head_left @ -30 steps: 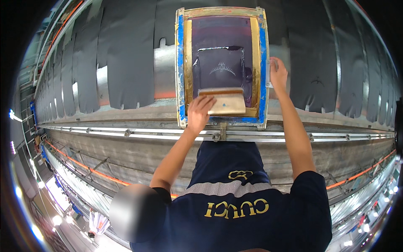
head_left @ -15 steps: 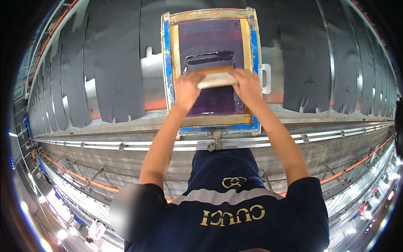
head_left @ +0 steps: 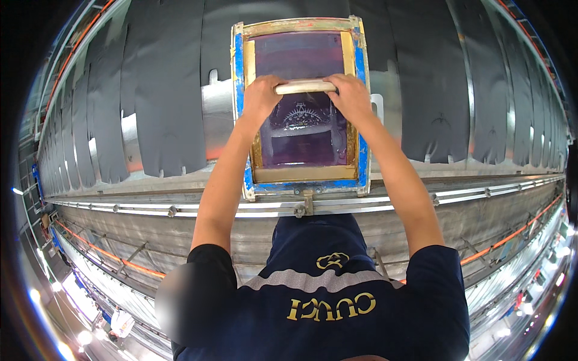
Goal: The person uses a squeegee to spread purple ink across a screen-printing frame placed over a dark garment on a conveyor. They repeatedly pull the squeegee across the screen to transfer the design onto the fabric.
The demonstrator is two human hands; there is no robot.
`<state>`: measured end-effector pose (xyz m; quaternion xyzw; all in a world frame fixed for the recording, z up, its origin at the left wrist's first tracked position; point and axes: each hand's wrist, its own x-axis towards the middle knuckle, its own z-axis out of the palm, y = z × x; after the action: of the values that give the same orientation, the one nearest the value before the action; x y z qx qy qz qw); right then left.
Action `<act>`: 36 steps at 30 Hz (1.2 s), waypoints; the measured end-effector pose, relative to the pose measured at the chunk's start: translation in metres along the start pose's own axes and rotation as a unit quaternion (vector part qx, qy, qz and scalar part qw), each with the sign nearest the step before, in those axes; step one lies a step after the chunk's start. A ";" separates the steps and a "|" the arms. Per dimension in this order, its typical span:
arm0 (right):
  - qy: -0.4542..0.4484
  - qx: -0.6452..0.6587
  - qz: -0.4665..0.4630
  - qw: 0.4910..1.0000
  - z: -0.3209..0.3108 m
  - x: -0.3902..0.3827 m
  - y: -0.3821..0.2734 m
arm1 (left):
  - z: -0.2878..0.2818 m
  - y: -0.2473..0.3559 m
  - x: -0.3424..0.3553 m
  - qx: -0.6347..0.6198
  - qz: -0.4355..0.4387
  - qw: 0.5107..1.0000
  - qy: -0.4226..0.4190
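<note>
Squeegee handling: we judged the squeegee [head_left: 305, 86] light and stiff, a pale wooden bar rigid enough to take even downward pressure; its edge against the mesh was probably slick with ink, so the dry handle ends were the places to hold it.
Squeegee look: a short, rounded, cream-coloured bar lying crosswise, only its middle showing between our hands.
Squeegee place: it sat on the mesh in the upper half of the screen [head_left: 301, 129], well above the near edge.
Left hand: our left hand [head_left: 261, 96] was clenched over the bar's left end.
Right hand: our right hand [head_left: 348, 95] was closed over the right end, knuckles up.
Screen: purple mesh with a faint round design, set in a wooden frame [head_left: 299, 174] taped in blue; we judged it taut and easily damaged by a sharp edge.
Tabletop: the frame lay on a long metal tabletop [head_left: 217, 108], with dark fabric pieces [head_left: 162, 90] laid in a row to either side.
Rail: a steel rail [head_left: 469, 195] ran along the near edge.
</note>
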<state>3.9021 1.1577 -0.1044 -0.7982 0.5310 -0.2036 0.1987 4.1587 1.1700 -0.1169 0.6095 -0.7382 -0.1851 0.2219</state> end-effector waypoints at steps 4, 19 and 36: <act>0.004 0.016 0.011 1.000 0.016 -0.075 -0.010 | 0.008 0.013 -0.059 0.013 0.031 0.999 -0.025; 0.127 0.202 0.296 0.925 0.012 -0.061 0.108 | 0.015 0.049 -0.176 -0.065 0.034 0.997 -0.005; 0.272 0.233 0.188 0.915 0.175 0.026 -0.169 | -0.160 -0.160 -0.271 -0.029 0.041 0.994 0.097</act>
<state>4.1342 1.2118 -0.1582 -0.5284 0.6425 -0.4894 0.2618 4.4205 1.4052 -0.0982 0.5870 -0.7319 -0.1377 0.3173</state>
